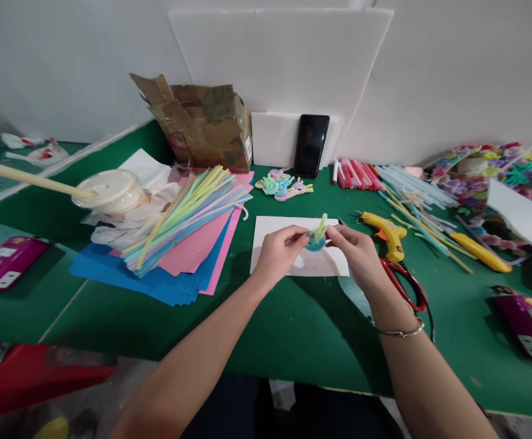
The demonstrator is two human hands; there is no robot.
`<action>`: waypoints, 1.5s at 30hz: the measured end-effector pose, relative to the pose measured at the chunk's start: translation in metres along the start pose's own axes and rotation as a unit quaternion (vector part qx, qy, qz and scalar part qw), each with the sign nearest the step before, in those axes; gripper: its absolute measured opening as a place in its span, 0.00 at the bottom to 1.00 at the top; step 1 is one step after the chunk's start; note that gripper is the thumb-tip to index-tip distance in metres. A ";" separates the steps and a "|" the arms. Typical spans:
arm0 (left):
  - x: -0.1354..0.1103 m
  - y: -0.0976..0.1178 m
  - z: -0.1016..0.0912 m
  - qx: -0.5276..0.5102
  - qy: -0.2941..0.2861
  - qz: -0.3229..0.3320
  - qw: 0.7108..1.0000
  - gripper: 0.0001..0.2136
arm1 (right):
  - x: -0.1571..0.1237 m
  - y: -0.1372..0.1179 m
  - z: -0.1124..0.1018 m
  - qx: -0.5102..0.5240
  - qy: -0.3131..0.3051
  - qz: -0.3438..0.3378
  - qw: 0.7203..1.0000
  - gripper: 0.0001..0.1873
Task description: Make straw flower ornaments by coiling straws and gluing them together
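Observation:
Between my two hands is a small coiled pipe cleaner piece [316,240], blue-green with a yellow-green stem pointing up. My left hand [282,247] pinches its left side with thumb and forefinger. On the other side, the fingers of my right hand [354,247] are closed at its edge. The piece is held just over a white sheet [266,235] lying on the green table. Beyond it sits a small pile of twisted pastel pipe cleaner shapes [282,185]. A yellow glue gun [385,233] lies close to my right hand, with red-handled scissors [406,285] partly behind that wrist.
Left, a bundle of pastel pipe cleaners [193,213] lies on pink and blue sheets [156,283]. A cardboard box [206,128] and a propped black phone [312,145] stand behind. Right are red markers [357,174], glue sticks [416,186], a yellow-handled tool [481,252] and a purple power strip [524,326].

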State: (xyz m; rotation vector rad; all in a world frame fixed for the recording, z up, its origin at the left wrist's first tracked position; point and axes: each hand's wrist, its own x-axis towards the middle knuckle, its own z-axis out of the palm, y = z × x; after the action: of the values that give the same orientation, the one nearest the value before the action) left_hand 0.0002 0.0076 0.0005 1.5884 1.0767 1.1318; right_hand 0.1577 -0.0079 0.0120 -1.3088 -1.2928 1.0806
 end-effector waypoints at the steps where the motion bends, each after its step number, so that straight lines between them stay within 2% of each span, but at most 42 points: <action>1: 0.000 0.000 0.000 -0.003 0.003 0.001 1.000 0.05 | 0.000 -0.001 0.001 0.002 0.000 0.004 1.000 0.17; 6: 0.000 0.003 0.000 -0.027 0.018 -0.012 0.999 0.05 | -0.001 -0.002 0.007 0.007 -0.003 0.014 1.000 0.18; 11: -0.001 0.003 0.001 -0.042 0.005 -0.018 0.999 0.04 | 0.000 0.001 0.008 0.009 0.011 0.003 1.000 0.18; 34: -0.003 0.007 0.003 0.001 -0.022 -0.019 1.000 0.05 | -0.001 0.001 0.008 0.051 0.015 0.020 0.998 0.18; 45: -0.003 0.008 0.002 0.001 -0.023 -0.009 1.000 0.05 | -0.001 0.001 0.008 0.052 0.006 0.005 0.999 0.17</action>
State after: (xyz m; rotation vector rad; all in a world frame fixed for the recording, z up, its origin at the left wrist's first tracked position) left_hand 0.0030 0.0024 0.0068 1.5947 1.0600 1.0770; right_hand 0.1499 -0.0090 0.0095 -1.2431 -1.2061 1.1293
